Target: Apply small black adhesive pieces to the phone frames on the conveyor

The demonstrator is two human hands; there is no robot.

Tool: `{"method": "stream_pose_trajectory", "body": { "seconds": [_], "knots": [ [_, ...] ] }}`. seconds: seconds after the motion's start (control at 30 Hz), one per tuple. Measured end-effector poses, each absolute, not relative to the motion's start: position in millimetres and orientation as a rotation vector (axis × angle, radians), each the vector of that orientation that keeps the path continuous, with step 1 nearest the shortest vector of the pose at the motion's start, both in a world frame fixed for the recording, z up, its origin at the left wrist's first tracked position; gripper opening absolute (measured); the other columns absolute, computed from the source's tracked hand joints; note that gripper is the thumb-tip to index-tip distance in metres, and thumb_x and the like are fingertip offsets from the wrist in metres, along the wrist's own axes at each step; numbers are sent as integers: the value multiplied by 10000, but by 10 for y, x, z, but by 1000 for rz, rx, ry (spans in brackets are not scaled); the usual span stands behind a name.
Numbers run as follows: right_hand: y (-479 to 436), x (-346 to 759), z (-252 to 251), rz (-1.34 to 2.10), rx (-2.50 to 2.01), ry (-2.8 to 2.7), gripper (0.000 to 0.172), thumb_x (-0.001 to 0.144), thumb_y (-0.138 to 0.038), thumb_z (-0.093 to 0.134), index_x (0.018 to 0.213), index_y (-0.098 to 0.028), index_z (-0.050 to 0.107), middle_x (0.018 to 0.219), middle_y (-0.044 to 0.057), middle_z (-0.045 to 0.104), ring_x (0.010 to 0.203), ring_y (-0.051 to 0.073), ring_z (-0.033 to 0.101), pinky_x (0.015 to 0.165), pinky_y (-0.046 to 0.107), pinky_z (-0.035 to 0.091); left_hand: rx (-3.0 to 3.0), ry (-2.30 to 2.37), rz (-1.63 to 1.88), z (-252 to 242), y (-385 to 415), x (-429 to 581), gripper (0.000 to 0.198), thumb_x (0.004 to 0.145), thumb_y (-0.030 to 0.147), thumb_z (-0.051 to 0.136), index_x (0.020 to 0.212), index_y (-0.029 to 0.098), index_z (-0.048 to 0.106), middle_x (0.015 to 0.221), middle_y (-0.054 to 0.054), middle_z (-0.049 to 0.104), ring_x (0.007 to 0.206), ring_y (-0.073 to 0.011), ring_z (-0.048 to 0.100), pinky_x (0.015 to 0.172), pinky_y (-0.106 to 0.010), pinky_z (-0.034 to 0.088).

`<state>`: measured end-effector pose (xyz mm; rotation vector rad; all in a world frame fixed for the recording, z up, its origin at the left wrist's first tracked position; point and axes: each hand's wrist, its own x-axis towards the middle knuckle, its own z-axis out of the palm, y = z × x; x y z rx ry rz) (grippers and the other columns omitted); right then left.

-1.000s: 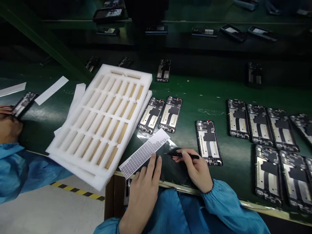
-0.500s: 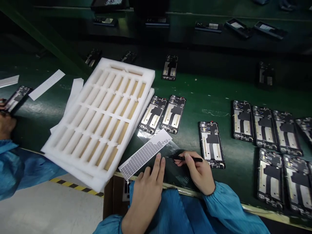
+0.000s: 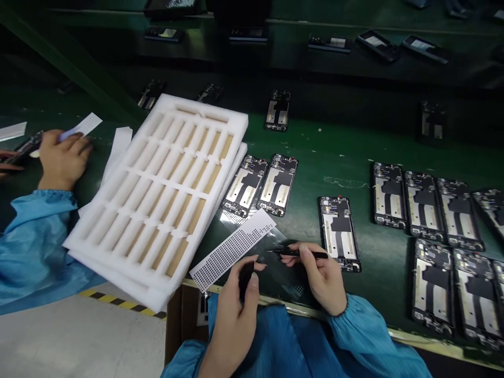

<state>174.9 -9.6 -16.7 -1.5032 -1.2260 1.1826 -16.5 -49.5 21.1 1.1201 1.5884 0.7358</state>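
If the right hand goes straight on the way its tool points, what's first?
The black tool in the right hand would likely meet the white dotted sheet first; the left hand sits below, depth unclear.

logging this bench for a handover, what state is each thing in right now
left hand, pinched shut on a black piece
right hand, shut on black tweezers, tips pointing left
dotted sheet, lying flat
foam trays, stacked, overhanging the edge, top slots look empty
phone frames, lying open side up on the green belt
co-worker's hand, closed on a pale tool
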Motion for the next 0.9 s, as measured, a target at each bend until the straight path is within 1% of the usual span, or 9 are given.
{"method": "stream_pose_trajectory", "body": {
  "seconds": [0.07,0.13,0.2,0.27,0.33,0.4,0.5,0.63,0.9],
  "knots": [
    [-116,1765,-81,1142,-1494,-1138,375,1024,-461,518,904,-207,767,911,92,801,758,222,777,664,313,657,730,1399,825,255,-467,-116,294,1008,358,517,1240,204,611,890,-34,708,616,-127,600,558,-250,523],
    [-169,1789,23,1100,-1457,-1072,367,1015,-461,535,891,-217,779,846,87,795,759,243,774,661,345,657,512,1184,931,298,-433,-69,283,986,337,560,1229,197,595,942,-51,705,584,-106,563,500,-230,479],
    [-235,1818,122,1088,-1413,-1036,364,1011,-454,542,885,-217,789,796,88,785,745,260,769,665,379,654,407,1030,991,350,-400,-31,277,972,288,576,1231,190,588,980,-71,708,592,-105,571,483,-218,460],
    [-280,1850,197,1085,-1396,-1038,362,1010,-442,546,884,-211,795,796,95,782,747,266,766,667,392,651,364,916,965,413,-370,-8,246,979,246,556,1209,171,600,905,-71,708,573,-105,571,476,-213,454],
    [-289,1885,242,1063,-1403,-1082,344,1009,-420,559,879,-212,801,834,94,785,767,254,764,670,369,646,350,822,927,471,-344,1,219,985,216,540,1182,157,615,884,-80,711,561,-106,572,469,-213,451],
    [-270,1919,265,1036,-1411,-1159,321,1011,-386,570,870,-221,807,859,78,785,783,225,760,694,331,640,346,752,900,513,-322,4,200,981,198,545,1158,151,626,920,-100,721,549,-97,564,463,-211,441],
    [-238,1952,287,1029,-1408,-1226,320,1023,-351,561,866,-229,811,871,60,782,791,191,755,712,287,635,330,741,870,543,-300,9,188,981,178,550,1145,148,637,960,-114,730,533,-73,541,480,-208,430],
    [-245,1942,322,1072,-1361,-1244,310,1023,-344,560,876,-227,807,867,54,782,769,184,761,660,265,642,323,756,866,563,-294,22,176,972,165,569,1128,140,644,955,-117,734,548,-75,543,478,-201,411],
    [-272,1916,349,1068,-1339,-1268,310,1022,-355,553,878,-233,798,854,55,781,776,190,763,677,281,655,317,761,807,598,-319,42,195,964,198,598,1145,128,621,864,-106,730,517,-78,520,463,-204,393]
  ]
}}
